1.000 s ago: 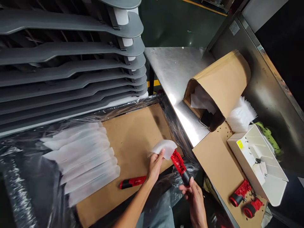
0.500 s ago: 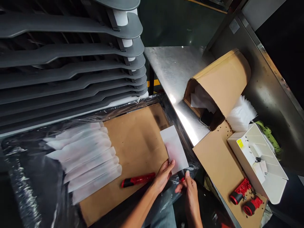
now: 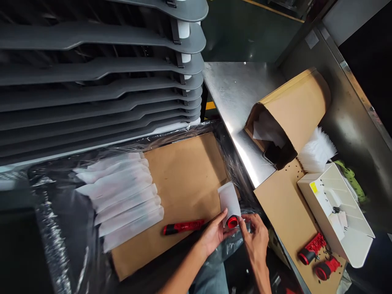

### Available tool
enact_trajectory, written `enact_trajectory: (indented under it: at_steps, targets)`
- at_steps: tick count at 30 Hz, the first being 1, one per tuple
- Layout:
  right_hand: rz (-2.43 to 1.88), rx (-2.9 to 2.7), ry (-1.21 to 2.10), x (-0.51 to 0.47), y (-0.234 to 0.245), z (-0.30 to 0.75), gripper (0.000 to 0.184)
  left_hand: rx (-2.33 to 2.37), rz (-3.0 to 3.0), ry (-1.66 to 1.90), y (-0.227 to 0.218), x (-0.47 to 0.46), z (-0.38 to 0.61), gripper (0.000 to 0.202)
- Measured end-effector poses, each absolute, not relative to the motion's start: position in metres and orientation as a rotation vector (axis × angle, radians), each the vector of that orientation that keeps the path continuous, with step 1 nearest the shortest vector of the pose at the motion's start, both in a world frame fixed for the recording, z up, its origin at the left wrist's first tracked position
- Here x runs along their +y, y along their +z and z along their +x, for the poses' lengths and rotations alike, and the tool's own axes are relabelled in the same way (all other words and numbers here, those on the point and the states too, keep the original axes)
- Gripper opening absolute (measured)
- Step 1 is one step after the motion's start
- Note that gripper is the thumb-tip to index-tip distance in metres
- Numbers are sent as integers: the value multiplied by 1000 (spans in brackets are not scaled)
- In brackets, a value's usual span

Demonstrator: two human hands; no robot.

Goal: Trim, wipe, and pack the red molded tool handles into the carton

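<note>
Head view: I see left hand fingers pinched on mouth of white sleeve. Right hand fingertips closed on red tool; only its round red end shows, rest inside sleeve. Both held over near edge of cardboard sheet. My read: this piece nearly sleeved. Done: row of sleeved pieces at sheet's left. Left: bare red handle beside left hand, two red parts at right, uncovered.
</note>
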State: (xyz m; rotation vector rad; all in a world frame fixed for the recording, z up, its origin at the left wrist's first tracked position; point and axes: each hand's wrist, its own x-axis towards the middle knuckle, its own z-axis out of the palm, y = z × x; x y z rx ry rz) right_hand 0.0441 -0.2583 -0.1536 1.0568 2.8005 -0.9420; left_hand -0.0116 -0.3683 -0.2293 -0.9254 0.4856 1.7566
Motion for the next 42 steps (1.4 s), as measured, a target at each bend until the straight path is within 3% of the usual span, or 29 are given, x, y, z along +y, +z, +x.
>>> enact_trajectory:
  at_steps: [4, 10, 12, 16, 20, 26, 30, 35, 42]
  targets:
    - [930, 2885, -719, -261, -157, 42, 43, 442, -912, 1754, -228, -375, -7, 16]
    - [423, 2974, -338, -257, -146, 41, 35, 303, -823, 1669, -227, -388, -10, 47]
    - [268, 2943, -282, -255, -140, 41, 33, 305, -834, 1639, -229, -390, -9, 45]
    - [154, 2909, -440, -254, -131, 42, 32, 373, -902, 1648, -232, -399, 3, 18]
    - [201, 2858, -768, -260, -134, 45, 23, 476, -1069, 1757, -232, -427, 26, 7]
    - [250, 2772, -972, -272, -159, 51, 28, 844, -1713, 2003, -258, -493, 55, 26]
    - [149, 2703, -1040, -272, -172, 55, 27, 1004, -2007, 1900, -295, -527, 49, 5]
    - [165, 2641, -1072, -270, -172, 56, 27, 1072, -1999, 1786, -331, -547, 22, 21]
    - [267, 2595, -1084, -276, -165, 53, 32, 1203, -1766, 1593, -353, -559, -1, 25]
